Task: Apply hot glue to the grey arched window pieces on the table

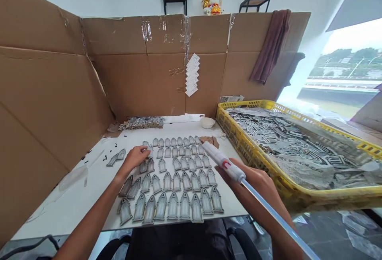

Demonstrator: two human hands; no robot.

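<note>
Rows of small grey arch-shaped metal pieces (173,206) lie on the white tabletop, their points facing away from me. My left hand (137,156) is at the left end of the back rows, fingers bent and closed on an arch-shaped metal piece (150,149); the fingertips partly hide it. In my right hand (256,184) is a white dispensing syringe (222,161) with a red mark. Its tip points up and left, above the right end of the rows. A clear tube (277,216) runs from its rear toward the lower right.
A yellow crate (295,194) heaped with metal pieces stands at the right. Stacked pieces (141,123) and a white bowl (207,123) sit at the back. Loose arches (116,157) lie at the left. Cardboard walls (134,81) enclose the table; a brown towel (271,47) hangs there.
</note>
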